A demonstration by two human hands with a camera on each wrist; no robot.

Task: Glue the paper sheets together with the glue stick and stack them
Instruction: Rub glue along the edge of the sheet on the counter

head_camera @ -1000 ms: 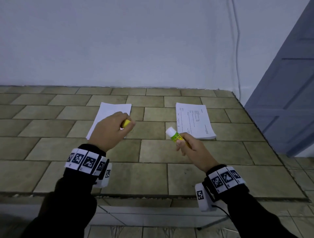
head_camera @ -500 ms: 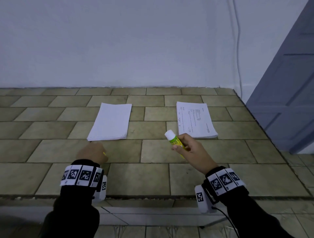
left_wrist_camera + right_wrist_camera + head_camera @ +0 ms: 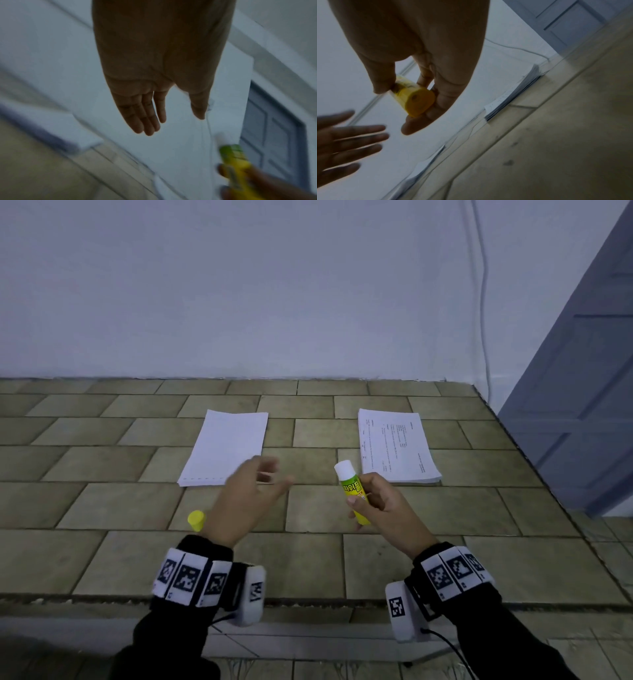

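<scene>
My right hand [image 3: 371,501] grips an uncapped yellow-green glue stick [image 3: 352,491], white tip pointing up and away; its yellow base [image 3: 418,100] faces the right wrist camera. The yellow cap [image 3: 196,520] lies on the tiled counter by my left wrist. My left hand [image 3: 255,491] hovers empty with fingers spread, over the near right corner of a blank white sheet stack [image 3: 226,446]. In the left wrist view the left hand's fingers [image 3: 145,116] are straight. A printed paper stack [image 3: 395,448] lies right of the glue stick.
The tiled counter [image 3: 102,508] ends at a white wall behind and an edge on the right. A grey-blue door [image 3: 589,392] stands beyond that edge. A white cable [image 3: 483,302] hangs down the wall.
My left hand set the yellow cap down on the counter, then rose and moved right toward the glue stick with fingers spread. The right hand kept holding the glue stick.
</scene>
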